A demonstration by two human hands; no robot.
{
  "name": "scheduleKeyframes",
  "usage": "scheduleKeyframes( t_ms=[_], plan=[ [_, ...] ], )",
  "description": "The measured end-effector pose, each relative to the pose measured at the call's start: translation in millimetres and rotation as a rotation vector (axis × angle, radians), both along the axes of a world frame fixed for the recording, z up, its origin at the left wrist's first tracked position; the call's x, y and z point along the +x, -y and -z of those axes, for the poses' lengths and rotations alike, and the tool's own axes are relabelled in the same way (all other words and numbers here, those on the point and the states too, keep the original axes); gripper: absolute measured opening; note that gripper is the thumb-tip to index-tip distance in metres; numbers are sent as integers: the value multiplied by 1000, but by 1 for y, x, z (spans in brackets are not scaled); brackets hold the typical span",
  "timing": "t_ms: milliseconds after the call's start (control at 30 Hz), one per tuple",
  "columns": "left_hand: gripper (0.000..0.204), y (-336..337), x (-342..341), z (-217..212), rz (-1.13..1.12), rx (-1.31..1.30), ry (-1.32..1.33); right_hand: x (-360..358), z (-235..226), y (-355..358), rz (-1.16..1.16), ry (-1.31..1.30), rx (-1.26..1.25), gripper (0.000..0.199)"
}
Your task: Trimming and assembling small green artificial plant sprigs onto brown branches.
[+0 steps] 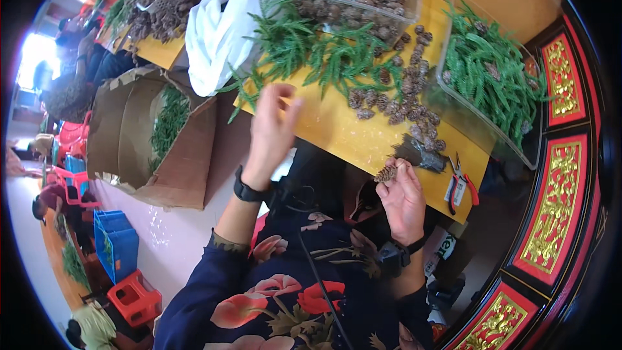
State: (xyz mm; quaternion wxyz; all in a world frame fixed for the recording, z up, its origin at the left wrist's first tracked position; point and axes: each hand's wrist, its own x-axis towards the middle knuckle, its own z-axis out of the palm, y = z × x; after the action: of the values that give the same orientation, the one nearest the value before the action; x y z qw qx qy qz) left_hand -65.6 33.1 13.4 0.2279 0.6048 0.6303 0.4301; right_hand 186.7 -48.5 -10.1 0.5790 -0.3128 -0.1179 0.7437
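I am watching the right hand (403,199) pinching a small brown pine cone (387,172) between thumb and fingertips; the cone is sitting at the top of the grip, poking out to the left of the fingers, just over the near edge of the yellow table (337,131). The fingers are closed on it firmly. The left hand (271,131) is reaching up over the table with its fingers spread and loose, holding nothing, its fingertips coming near the pile of green fir sprigs (311,48) lying across the tabletop. A scatter of loose pine cones (405,100) is lying between the sprigs and the right hand, well within its reach. Just beside the right hand, red-handled pliers (461,185) are resting on the table edge. A clear plastic tub (489,78) full of green sprigs is standing to the right, and a cardboard box (152,136) is sitting on the floor to the left.
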Motion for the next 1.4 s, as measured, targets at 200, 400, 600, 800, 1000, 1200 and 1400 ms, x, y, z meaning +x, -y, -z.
scheduleKeyframes(
  t_ms=[200, 400, 600, 800, 1000, 1200, 1400],
  plan=[
    [30, -28, -102, 57, -473, 95, -127, -32, 3, -1, -89, 18, 7, 10],
    [26, -38, -125, 68, -516, -10, -376, -56, -1, -2, -87, 87, -6, 13],
    [19, -29, -100, 43, -243, 23, 614, -57, -7, -10, -111, 143, 62, 13],
    [18, -16, -12, -3, 24, -20, 766, -43, -38, -33, -109, 402, 192, 10],
    [18, -8, 37, -8, 217, -64, 858, -20, -62, -46, -87, 538, 344, 8],
    [16, -1, 54, -4, 311, -49, 843, -8, -57, -50, 6, 693, 438, 8],
    [16, -4, 44, 3, 401, -329, 1300, -2, -45, -43, 50, 657, 370, 8]
  ],
)
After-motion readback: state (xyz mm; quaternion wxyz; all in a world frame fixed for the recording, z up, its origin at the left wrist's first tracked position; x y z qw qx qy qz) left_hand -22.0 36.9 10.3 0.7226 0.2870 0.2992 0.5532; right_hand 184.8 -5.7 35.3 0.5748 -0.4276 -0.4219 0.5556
